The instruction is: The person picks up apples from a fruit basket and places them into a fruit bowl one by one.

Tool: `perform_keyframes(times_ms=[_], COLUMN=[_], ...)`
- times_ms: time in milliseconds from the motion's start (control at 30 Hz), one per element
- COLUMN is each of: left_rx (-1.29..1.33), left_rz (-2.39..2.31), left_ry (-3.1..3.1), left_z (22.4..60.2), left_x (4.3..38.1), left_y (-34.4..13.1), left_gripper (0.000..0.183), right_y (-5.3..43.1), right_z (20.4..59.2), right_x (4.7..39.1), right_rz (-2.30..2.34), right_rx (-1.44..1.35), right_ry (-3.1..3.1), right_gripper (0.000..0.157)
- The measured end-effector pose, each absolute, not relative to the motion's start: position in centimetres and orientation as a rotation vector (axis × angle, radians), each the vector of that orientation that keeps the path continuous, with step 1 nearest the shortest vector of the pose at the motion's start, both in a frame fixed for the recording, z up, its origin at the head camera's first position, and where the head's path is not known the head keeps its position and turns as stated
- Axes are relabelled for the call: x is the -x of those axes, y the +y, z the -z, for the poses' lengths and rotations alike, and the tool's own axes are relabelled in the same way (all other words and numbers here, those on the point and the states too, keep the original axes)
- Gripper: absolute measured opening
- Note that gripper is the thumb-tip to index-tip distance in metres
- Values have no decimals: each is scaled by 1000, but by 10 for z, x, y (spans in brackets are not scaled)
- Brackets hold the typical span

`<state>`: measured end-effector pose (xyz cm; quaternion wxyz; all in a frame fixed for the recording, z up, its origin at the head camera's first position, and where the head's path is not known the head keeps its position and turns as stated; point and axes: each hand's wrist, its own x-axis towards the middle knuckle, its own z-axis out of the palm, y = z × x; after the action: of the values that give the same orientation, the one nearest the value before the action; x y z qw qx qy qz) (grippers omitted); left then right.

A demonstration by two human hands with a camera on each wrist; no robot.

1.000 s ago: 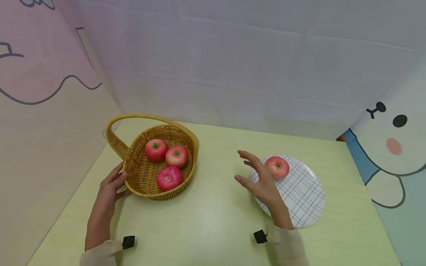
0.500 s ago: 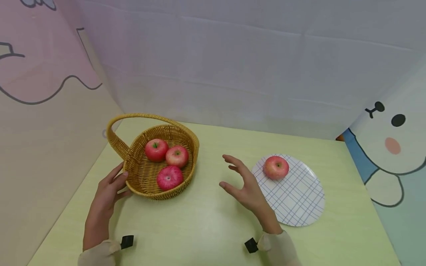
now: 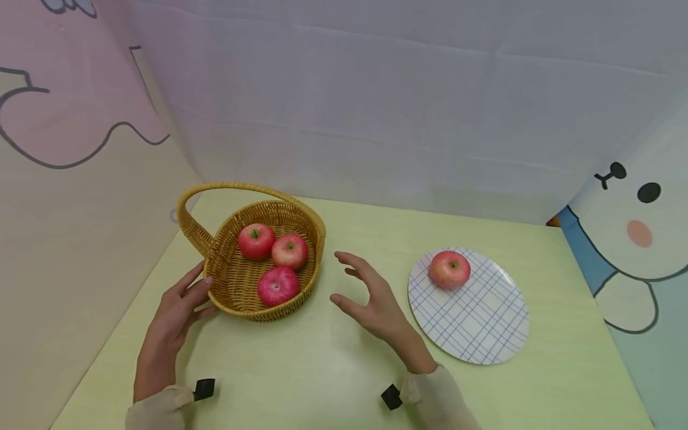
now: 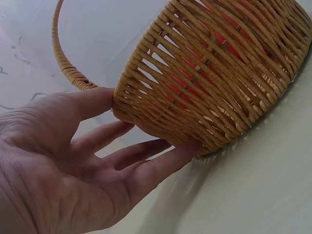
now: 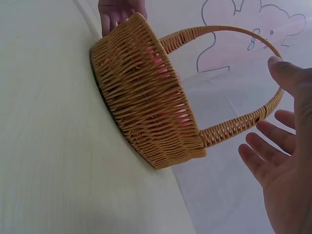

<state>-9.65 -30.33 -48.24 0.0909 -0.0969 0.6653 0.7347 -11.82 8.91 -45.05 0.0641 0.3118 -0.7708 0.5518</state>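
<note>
A brown wicker basket with a tall arched handle stands on the table at left. Three red apples lie inside it. My left hand touches the basket's left side near the handle's base, fingers fairly straight against the outer weave. To the right of the basket, my right hand hovers over the table with nothing in it, thumb and fingers apart. The right wrist view has this hand beside the handle, apart from the basket in the head view. Another apple sits on a plate.
At right lies the white plate with a blue checked pattern. The pale table meets a light cloth backdrop behind. Printed cartoon sheets line the left and right sides.
My right hand has moved left from over the plate's edge toward the basket, its fingers still spread. My left hand stays at the basket; the apples keep their places.
</note>
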Motion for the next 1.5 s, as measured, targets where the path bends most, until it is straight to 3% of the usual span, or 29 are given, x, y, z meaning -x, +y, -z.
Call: perform_keyframes(times_ms=[467,1067,1500], left_rx=[290,315,341], left_rz=[-2190,-2145,-2137], left_ry=[1961,2003,2002], left_z=[487,485,486], left_x=[99,98,98], left_y=[-308,-305,-306], left_gripper=[68,69,70], right_y=[54,12,5], right_z=[444,439,440], right_x=[125,132,139], right_rz=[-1689,-1574,-1381], right_rx=[-990,-892,-1113], right_ry=[-2329,-2634,-2797], right_gripper=[69,86,83])
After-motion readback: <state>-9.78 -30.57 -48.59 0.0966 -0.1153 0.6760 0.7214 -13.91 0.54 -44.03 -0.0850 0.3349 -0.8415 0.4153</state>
